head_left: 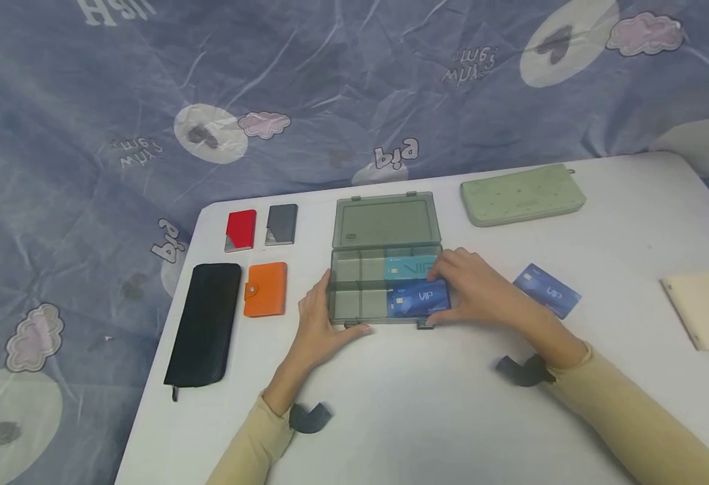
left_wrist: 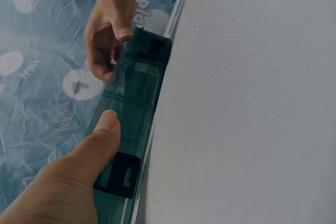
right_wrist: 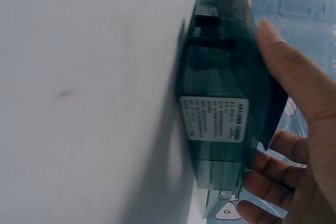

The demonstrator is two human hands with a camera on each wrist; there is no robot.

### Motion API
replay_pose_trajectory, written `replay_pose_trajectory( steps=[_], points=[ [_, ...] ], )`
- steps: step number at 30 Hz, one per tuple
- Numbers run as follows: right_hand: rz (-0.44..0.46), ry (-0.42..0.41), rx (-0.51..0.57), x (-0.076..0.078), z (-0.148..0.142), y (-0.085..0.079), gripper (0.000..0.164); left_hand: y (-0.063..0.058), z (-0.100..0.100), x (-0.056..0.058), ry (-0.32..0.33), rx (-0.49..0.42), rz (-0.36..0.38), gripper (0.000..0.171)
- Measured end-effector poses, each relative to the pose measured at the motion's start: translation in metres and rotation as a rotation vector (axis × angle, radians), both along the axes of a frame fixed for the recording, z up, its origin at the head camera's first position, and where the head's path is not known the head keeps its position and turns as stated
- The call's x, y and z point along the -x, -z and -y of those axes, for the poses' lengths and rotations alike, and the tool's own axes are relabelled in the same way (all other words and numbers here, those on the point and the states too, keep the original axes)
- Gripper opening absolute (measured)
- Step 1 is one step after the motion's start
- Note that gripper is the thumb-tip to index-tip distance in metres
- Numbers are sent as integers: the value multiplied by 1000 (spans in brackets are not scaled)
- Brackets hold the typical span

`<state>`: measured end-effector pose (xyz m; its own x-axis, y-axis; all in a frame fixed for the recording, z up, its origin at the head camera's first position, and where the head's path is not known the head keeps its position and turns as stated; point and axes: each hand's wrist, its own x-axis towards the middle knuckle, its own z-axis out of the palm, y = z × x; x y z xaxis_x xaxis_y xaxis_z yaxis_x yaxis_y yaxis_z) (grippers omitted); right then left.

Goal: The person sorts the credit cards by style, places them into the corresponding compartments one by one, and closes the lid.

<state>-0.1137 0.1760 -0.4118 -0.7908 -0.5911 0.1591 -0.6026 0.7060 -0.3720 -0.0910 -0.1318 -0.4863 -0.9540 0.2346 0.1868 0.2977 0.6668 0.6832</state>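
Observation:
A translucent green divided box lies on the table with its lid folded back. My left hand holds the box's left side, thumb along the front wall. At the right end of the box, my right hand holds a dark blue VIP card between thumb and fingers. That card lies over the front right compartments and juts slightly past the box's right edge. Behind it a teal VIP card is in the back right part. Another blue VIP card lies right of the right hand.
On the left are a black zip wallet, an orange card holder, a red card case and a grey one. A green pouch lies at the back right, a cream notebook-like item at far right.

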Motion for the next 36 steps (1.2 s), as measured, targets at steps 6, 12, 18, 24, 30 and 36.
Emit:
replay_pose_trajectory(
  steps=[6,12,18,24,30,36],
  points=[
    [-4,26,47,-4,-13,8,76,-3,-1,-1,7,11,0,119],
    [-33,65,142,-11,-55,14,69,-3,-3,-2,5,0,2,119],
    [-33,179,85,-19,-116,14,71,-3,-5,-2,1,5,13,119],
    [41,313,-51,-28,-157,16,76,-4,-4,-3,0,11,14,119],
    [31,358,-129,-30,-167,20,72,-4,-3,-3,3,18,-5,119],
    [27,339,-82,-28,-166,21,54,-5,-3,-3,7,16,3,118]
  ],
)
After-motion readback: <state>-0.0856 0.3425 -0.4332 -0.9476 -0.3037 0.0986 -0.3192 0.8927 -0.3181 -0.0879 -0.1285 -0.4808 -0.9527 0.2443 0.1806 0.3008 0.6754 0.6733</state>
